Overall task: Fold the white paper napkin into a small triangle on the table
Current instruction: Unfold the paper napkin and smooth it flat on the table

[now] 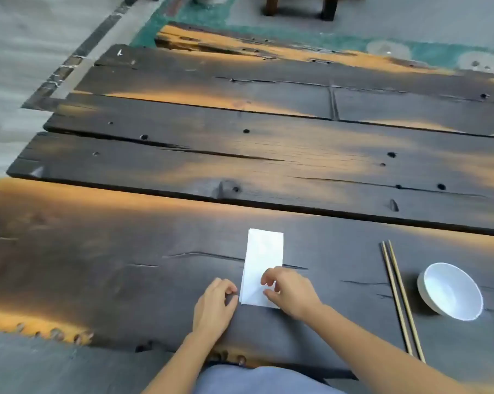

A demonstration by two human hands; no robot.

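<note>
Now: white paper napkin [264, 258], a narrow rectangle on dark plank worktop [126, 265].
Right hand [290, 292] pinches its near corner; left hand [215, 307], loosely curled, touches the edge.

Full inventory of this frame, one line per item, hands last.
napkin: 1, white, folded into a long rectangle, flat on the near plank
chopsticks: 1 pair, tan, right of the napkin
bowl: 1, white, looks empty, right of the chopsticks
table: 1, dark weathered planks with orange patches
stool: 1, dark wood, legs only, top edge
left hand: at the napkin's near left edge
right hand: fingers curled on the napkin's near right corner
</note>
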